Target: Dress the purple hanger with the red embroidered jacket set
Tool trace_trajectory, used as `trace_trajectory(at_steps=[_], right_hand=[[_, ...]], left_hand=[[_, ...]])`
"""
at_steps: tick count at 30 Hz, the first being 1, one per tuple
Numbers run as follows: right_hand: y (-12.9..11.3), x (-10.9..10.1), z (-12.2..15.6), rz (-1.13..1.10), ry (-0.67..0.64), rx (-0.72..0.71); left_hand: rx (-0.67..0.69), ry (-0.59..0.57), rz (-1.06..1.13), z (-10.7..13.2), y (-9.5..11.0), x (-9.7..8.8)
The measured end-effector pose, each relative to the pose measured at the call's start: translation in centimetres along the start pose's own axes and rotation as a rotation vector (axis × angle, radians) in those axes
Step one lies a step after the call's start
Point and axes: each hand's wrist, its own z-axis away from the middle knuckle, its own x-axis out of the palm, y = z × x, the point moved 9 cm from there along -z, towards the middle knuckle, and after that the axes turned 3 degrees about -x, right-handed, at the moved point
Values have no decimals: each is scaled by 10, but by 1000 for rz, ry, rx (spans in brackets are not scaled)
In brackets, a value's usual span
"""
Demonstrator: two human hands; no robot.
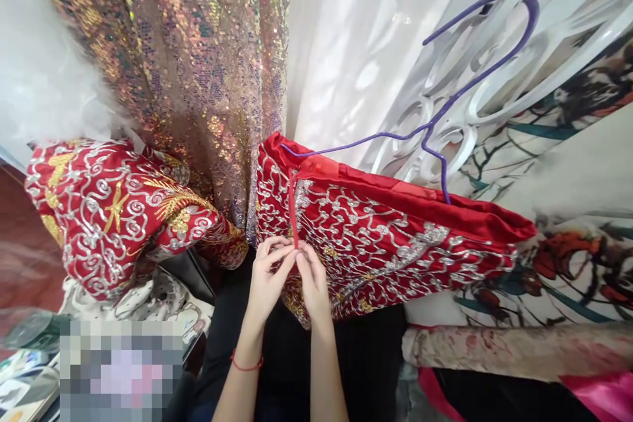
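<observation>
A red skirt-like garment (366,231) with silver and gold embroidery hangs in front of me, its plain red waistband on a purple hanger (430,125). From near the waistband's left end runs a narrow red ribbon (293,204). Its lower end is pinched in the fingertips of my left hand (271,267), which wears a red string bracelet (246,364). Close against it, my right hand (312,270) also has its thumb and fingers closed on the ribbon. The exact tip between the fingers is hidden.
Another red embroidered piece (119,211) lies at the left, beside a sequined cloth (208,66). A white scrollwork frame (465,132) stands behind the hanger. Patterned fabric (509,349) is at the lower right, and a clear green container (37,331) at the lower left.
</observation>
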Motion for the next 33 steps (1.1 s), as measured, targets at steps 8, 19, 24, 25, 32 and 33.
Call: trace_trajectory(at_steps=[8, 19, 24, 25, 32, 33], right_hand=[[-5, 2, 10, -101, -21, 85], [-26, -9, 14, 351, 117, -250], [-28, -4, 11, 402, 93, -280], [-23, -4, 9, 370, 95, -237], [-10, 10, 7, 206, 50, -38], [-12, 12, 8, 208, 34, -34]], left_hand=[[-34, -212, 114, 3, 0, 14], [-190, -122, -19, 7, -25, -11], [151, -84, -689, 8, 8, -17], [208, -102, -756, 11, 16, -12], [274, -198, -882, 21, 43, 7], [259, -204, -881, 21, 42, 7]])
